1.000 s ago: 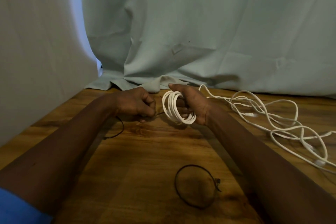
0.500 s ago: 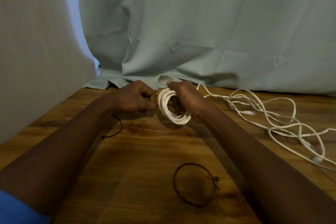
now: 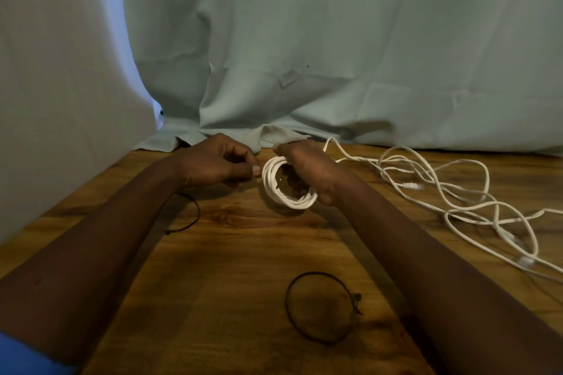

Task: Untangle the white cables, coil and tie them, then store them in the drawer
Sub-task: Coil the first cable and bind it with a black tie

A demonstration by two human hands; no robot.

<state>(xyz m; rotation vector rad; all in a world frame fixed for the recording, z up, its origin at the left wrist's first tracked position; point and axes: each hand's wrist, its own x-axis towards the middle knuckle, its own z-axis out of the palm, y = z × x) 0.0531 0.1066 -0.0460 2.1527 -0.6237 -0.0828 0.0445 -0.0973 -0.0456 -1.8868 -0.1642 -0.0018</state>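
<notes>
A tight coil of white cable (image 3: 281,184) stands upright at the far middle, just above the tabletop. Loose white cables (image 3: 457,192) sprawl in tangled loops to its right, trailing toward the right edge.

One wooden worktop (image 3: 231,298) carries everything. Two hands are in view: the left hand (image 3: 217,161) and the right hand (image 3: 307,167). There is one coil of white cable (image 3: 285,189), gripped by the right hand, with the left hand's fingertips at its left edge. To the right of the coil lies one loose tangle of white cable (image 3: 457,201); how many separate cables make it up cannot be told. There are two black ties: one closed loop (image 3: 323,307) nearer than the coil, and one thin strand (image 3: 190,216) to the coil's left, partly hidden under the left forearm.
</notes>
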